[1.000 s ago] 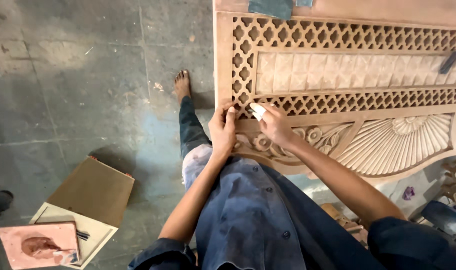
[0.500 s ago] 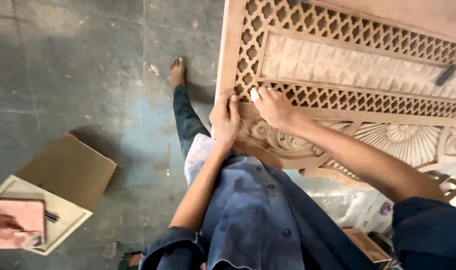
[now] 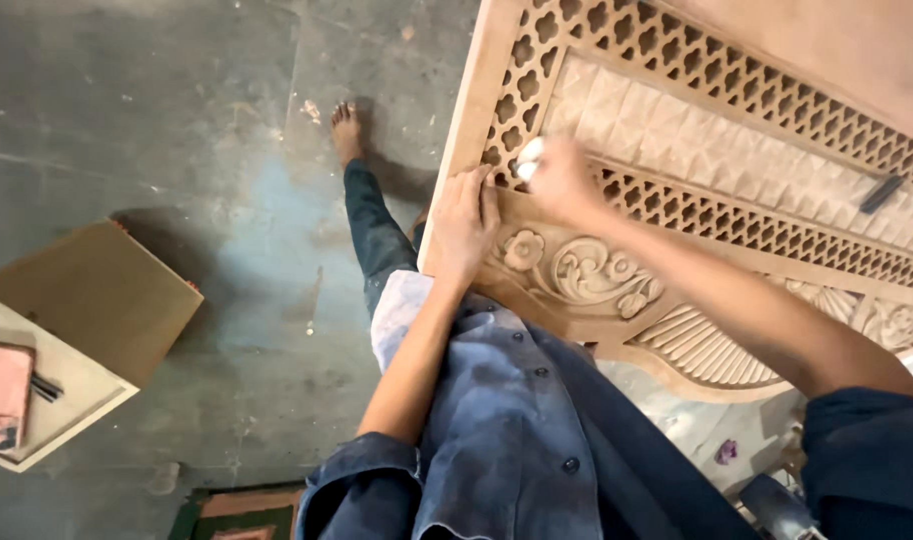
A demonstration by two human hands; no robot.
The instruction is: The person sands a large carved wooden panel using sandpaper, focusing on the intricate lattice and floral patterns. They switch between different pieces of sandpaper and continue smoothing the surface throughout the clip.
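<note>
Both hands on a big carved wooden panel (image 3: 677, 200), working near its left edge

Left hand (image 3: 464, 225) lies flat on the frame, fingers (image 3: 474, 190) pressed together, just above a carved flower (image 3: 524, 249). Right hand (image 3: 560, 183) is blurry, fingers curled around a small white piece (image 3: 528, 160) that's touching the lattice cutouts. Panel leans over the person's lap, bare foot (image 3: 346, 130) on the concrete floor (image 3: 177, 120), open cardboard box (image 3: 77, 330) well off to the left.

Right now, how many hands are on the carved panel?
2. Left hand rests flat on the carved wooden panel by its left edge; right hand, blurred, presses a small white piece against the lattice.
</note>
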